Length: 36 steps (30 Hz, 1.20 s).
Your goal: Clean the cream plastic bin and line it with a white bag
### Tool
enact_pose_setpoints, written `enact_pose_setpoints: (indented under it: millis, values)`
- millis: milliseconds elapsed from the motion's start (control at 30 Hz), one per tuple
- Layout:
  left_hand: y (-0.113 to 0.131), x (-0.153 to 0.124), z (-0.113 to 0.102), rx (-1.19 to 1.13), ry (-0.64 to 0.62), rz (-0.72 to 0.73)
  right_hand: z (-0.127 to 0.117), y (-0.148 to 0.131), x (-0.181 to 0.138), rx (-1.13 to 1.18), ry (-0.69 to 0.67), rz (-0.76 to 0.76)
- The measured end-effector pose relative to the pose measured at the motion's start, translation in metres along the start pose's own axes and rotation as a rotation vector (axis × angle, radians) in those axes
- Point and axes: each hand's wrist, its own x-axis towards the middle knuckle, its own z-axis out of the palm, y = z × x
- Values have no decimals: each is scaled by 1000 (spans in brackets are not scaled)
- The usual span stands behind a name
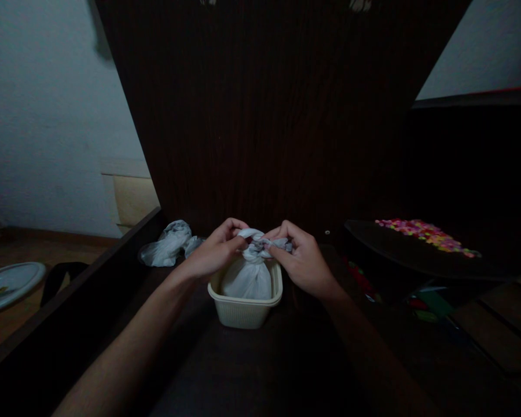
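Note:
A white plastic bag (247, 279) with a knotted top sits inside a small cream basket (244, 311) on a dark wooden surface. My left hand (212, 255) pinches the bag's knot from the left, fingers closed on the twisted plastic. From the right, my right hand (298, 259) grips the same knot, fingers curled round the loose end. Both hands meet just above the basket.
A second crumpled white bag (168, 244) lies at the back left by the dark wooden panel. A dark tray with colourful small pieces (425, 233) sits to the right. A white plate (6, 284) rests on the floor far left. Colourful items (419, 307) lie right of the basket.

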Motion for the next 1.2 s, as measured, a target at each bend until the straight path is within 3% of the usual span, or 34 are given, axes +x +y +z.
enact_pose_setpoints:
  millis: [233, 567, 900, 1200]
  values:
    - [11, -3, -5, 249, -193, 133, -4, -1, 3, 19, -89, 40]
    - [8, -4, -8, 439, -186, 256, 0, -6, 0, -200, -30, -37]
    - [9, -8, -8, 391, -306, 124, -1, -4, 3, -105, 42, 49]
    - [15, -11, -6, 567, -482, 188, -6, -5, 4, 5, 1, 32]
